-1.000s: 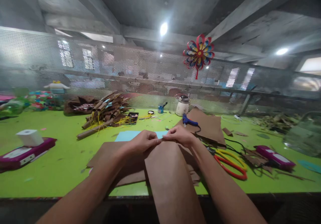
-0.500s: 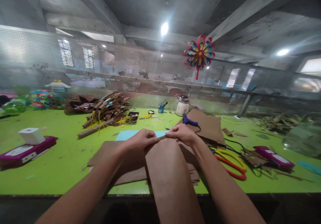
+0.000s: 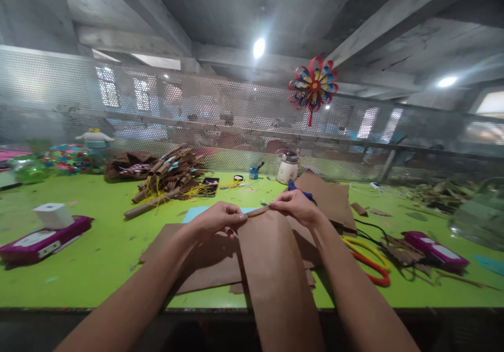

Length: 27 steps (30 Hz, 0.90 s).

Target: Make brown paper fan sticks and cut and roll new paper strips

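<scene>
Dim light is given by a haloed ceiling lamp [image 3: 259, 48], a second lamp [image 3: 447, 82] at right and bright windows [image 3: 107, 86] behind the mesh panel [image 3: 236, 100]. The long brown sheet [image 3: 279, 268] is softly shaded; fine detail is blurred, and the outer edges are stretched.

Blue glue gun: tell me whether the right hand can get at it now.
Probably yes: the blue glue gun lies just beyond the right hand, with nothing visible blocking the way. That hand pinches the far edge of the brown paper, though, and would likely have to let go.
</scene>
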Motion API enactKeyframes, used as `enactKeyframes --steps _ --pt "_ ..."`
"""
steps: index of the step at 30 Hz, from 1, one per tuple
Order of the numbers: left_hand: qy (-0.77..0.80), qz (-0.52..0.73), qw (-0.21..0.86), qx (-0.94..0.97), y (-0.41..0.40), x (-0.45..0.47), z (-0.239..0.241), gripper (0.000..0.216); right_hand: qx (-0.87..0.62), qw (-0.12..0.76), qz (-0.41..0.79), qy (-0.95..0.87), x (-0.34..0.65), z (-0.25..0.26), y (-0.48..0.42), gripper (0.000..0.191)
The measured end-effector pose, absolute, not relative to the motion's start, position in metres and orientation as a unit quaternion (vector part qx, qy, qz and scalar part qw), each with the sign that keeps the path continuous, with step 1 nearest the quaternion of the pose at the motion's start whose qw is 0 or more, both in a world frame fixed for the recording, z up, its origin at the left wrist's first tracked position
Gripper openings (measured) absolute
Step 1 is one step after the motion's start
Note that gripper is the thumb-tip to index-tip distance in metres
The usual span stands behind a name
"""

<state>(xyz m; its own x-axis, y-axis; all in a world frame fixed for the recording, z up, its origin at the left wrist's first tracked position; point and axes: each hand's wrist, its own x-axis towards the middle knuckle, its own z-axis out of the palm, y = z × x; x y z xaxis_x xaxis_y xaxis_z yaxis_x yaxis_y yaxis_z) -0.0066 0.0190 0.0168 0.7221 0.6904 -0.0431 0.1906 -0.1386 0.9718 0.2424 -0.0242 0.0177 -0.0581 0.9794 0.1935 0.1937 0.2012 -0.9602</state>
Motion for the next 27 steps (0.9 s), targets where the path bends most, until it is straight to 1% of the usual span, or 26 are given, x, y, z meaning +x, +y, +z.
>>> enactKeyframes --steps 10,14,15,17,18,19,22,24,27 --pt "0.291 0.278 0.574 0.713 0.021 -0.002 0.014 0.033 -0.500 0.503 0.358 -0.608 0.243 0.014 -0.020 0.037" --pt "0.278 0.283 0.626 0.671 0.018 -0.001 0.015 0.029 -0.498 0.530 0.338 -0.597 0.241 0.012 -0.017 0.036" --pt "0.270 0.280 0.639 0.663 0.016 0.000 0.016 0.030 -0.498 0.541 0.331 -0.592 0.240 0.012 -0.017 0.036" --pt "0.262 0.286 0.643 0.660 0.014 0.002 0.016 0.041 -0.496 0.562 0.319 -0.580 0.238 0.012 -0.017 0.036" --pt "0.265 0.297 0.634 0.663 0.014 0.003 0.016 0.044 -0.494 0.571 0.316 -0.574 0.237 0.012 -0.016 0.035" --pt "0.277 0.312 0.619 0.666 0.014 0.003 0.015 0.042 -0.493 0.576 0.316 -0.570 0.235 0.012 -0.016 0.036" --pt "0.331 0.361 0.550 0.677 0.021 0.002 0.014 0.028 -0.483 0.570 0.333 -0.575 0.231 0.009 -0.015 0.036" --pt "0.345 0.383 0.517 0.684 0.026 0.000 0.014 0.023 -0.474 0.560 0.349 -0.583 0.227 0.005 -0.014 0.035" --pt "0.330 0.408 0.518 0.676 0.030 -0.005 0.015 0.020 -0.463 0.555 0.361 -0.590 0.221 0.001 -0.014 0.034"
